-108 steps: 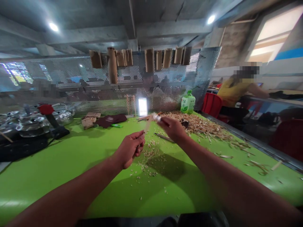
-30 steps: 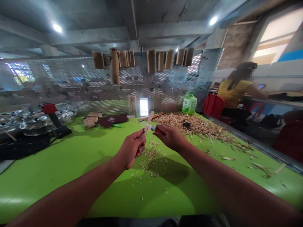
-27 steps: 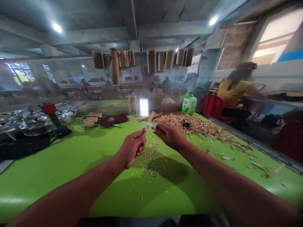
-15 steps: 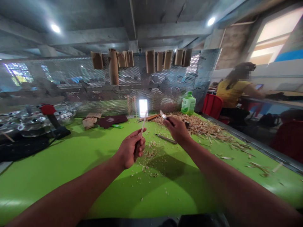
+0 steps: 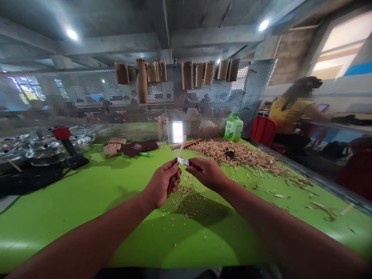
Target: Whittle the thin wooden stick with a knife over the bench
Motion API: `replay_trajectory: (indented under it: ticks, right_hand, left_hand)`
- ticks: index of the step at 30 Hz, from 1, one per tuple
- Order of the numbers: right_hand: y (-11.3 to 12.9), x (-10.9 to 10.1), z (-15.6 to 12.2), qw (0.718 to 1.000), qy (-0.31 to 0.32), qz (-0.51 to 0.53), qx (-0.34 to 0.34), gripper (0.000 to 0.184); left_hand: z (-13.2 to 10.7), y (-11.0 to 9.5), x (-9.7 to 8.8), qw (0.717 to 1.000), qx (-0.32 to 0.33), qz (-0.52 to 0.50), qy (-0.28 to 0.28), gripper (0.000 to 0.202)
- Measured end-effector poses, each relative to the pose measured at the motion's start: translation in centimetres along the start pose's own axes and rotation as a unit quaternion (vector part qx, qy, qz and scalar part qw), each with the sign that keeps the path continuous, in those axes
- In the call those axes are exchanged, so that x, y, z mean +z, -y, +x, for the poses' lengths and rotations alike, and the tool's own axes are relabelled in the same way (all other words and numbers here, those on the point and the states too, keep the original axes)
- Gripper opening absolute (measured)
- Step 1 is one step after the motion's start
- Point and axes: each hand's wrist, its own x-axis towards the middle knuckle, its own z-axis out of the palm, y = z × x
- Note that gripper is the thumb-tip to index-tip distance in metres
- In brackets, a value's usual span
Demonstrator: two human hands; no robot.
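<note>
1. Tabletop [image 5: 87,224], head view: glossy green; small chips [image 5: 187,192] scattered mid-table, shavings [image 5: 247,155] heaped at right near a green bottle [image 5: 233,128].
2. Perforated screen [image 5: 116,99] behind; person [image 5: 286,116] in yellow seated at right.
3. Strip [image 5: 183,145]: pale, thin, slightly tilted, held above the table, gripped in curled fingers of left hand [image 5: 162,182].
4. Right hand [image 5: 210,172]: fingers wrapped round a red-handled knife [image 5: 183,161], blade against the strip.

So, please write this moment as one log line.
left hand: pale strip | right hand: knife at strip | green table: shavings below hands
</note>
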Motion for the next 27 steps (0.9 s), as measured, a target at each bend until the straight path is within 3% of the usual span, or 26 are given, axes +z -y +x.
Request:
replay_trajectory:
  ticks: [9, 20, 23, 25, 27]
  right_hand:
    - [0.1, -0.2, 0.1, 0.998, -0.021, -0.057, 0.009, 0.025]
    - [-2.2, -1.2, 1.2, 0.995, -0.079, -0.060, 0.033, 0.027]
    - [-5.0, -2.9, 1.7, 0.978, -0.161, -0.008, 0.135, 0.035]
    - [-7.4, -4.7, 1.8, 0.927, -0.273, 0.036, 0.254, 0.041]
    - [-9.1, -6.1, 1.6, 0.913, -0.306, 0.032, 0.269, 0.042]
  left_hand:
    - [0.0, 0.4, -0.4, 0.999, 0.020, 0.029, 0.020, 0.029]
    - [0.0, 0.3, -0.2, 0.999, -0.013, 0.032, 0.020, 0.043]
    - [-0.7, 0.6, 0.0, 0.996, -0.040, 0.068, 0.032, 0.044]
    - [-1.2, 0.9, 0.2, 0.988, -0.073, 0.106, 0.080, 0.043]
    - [-1.4, 1.1, 0.4, 0.987, -0.077, 0.094, 0.102, 0.043]
